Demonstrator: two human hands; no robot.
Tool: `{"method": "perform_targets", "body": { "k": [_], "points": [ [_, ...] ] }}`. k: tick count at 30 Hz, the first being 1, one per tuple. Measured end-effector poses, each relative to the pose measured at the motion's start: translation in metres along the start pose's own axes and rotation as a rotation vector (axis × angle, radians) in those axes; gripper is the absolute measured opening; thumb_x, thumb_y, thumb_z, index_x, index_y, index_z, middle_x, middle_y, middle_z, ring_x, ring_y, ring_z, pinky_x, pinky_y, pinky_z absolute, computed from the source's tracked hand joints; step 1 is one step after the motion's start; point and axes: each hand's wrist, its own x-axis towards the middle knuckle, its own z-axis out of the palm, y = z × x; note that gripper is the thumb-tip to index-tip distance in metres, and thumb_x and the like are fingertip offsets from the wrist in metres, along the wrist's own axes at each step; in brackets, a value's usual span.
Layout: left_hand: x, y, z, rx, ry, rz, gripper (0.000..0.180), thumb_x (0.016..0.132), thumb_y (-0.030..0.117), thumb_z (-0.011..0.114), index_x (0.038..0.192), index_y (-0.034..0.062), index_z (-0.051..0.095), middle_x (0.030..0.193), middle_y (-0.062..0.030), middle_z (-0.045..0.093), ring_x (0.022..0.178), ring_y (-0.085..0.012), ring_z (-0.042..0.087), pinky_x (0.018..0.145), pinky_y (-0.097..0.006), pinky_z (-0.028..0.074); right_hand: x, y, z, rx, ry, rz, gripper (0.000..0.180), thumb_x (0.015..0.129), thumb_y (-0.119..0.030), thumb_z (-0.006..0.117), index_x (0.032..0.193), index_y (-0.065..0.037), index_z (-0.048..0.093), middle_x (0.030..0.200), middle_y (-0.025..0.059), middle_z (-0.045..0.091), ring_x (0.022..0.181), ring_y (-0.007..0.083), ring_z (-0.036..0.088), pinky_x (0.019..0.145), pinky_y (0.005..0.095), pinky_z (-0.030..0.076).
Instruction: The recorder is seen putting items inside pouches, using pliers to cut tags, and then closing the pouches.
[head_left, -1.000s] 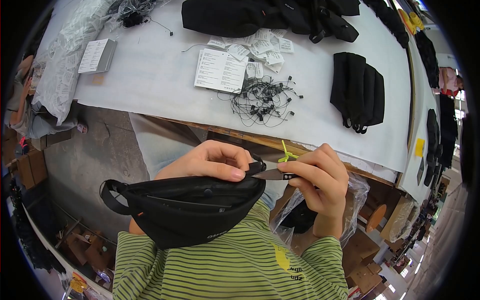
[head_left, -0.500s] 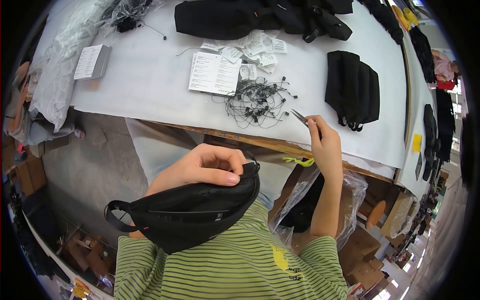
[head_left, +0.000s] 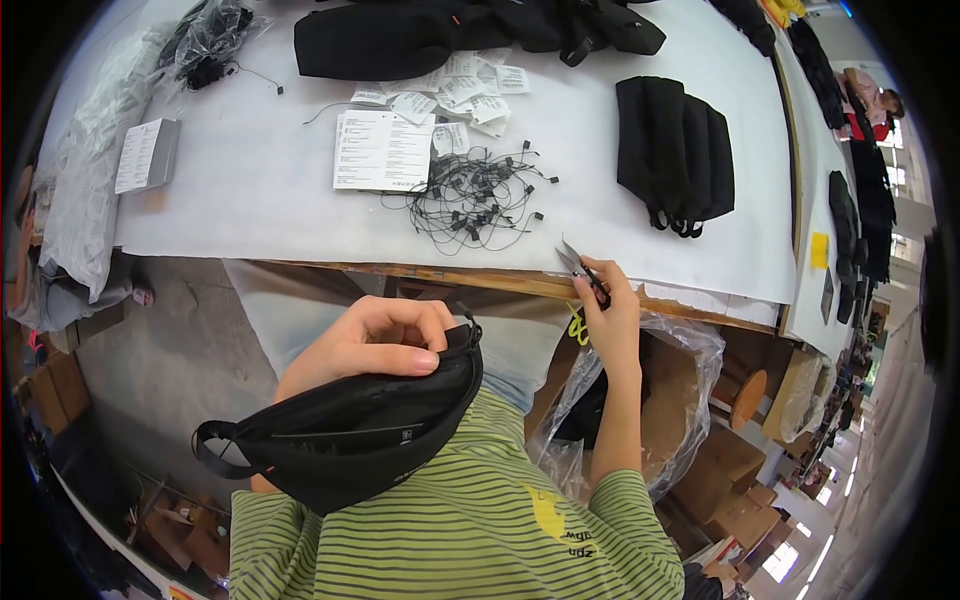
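My left hand pinches the top edge of a black waist bag, close to its zipper end. The bag gapes open in front of my striped shirt, with an inner pocket edge showing and a strap loop hanging at its left end. Just off the table's front edge, my right hand is closed round small thread snips. Their two blades stand apart and point toward the table. A tangle of black hang-tag cords lies on the table beyond the snips.
Printed cards and loose white labels lie beside the cords. Stacked black bags sit at the right, more black bags at the back. Another card stack stands left. A plastic-lined carton is below the table edge.
My right hand has come down and nearer to me, and the snips' blades now show spread apart. My left hand keeps its pinch on the waist bag. The whole view has shifted slightly.
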Motion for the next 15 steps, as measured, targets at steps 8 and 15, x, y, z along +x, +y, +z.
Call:
{"method": "perform_targets", "body": {
  "k": [8,15],
  "points": [
    [0.002,-0.001,0.002,0.04,0.034,0.002,0.013,0.075,0.008,0.062,0.075,-0.0036,0.055,0.091,-0.0116,0.052,0.08,-0.017,0.053,0.073,-0.027,0.043,-0.019,0.014,0.011,0.089,0.176,-0.081,0.019,0.092,-0.011,0.059,0.109,-0.003,0.058,0.072,0.0051,0.057,0.061,0.0095,0.048,0.06,0.0227,0.043],
    [0.008,-0.004,0.004,0.029,0.012,-0.031,0.013,0.075,0.007,0.062,0.075,-0.0029,0.055,0.091,-0.0114,0.052,0.08,-0.0167,0.053,0.072,-0.027,0.043,-0.008,0.0,0.043,0.582,0.262,0.192,0.013,0.098,-0.017,0.051,0.102,-0.006,0.045,0.055,-0.0048,0.04,0.05,0.0041,0.032,0.048,0.0202,0.027]
  ]
}}
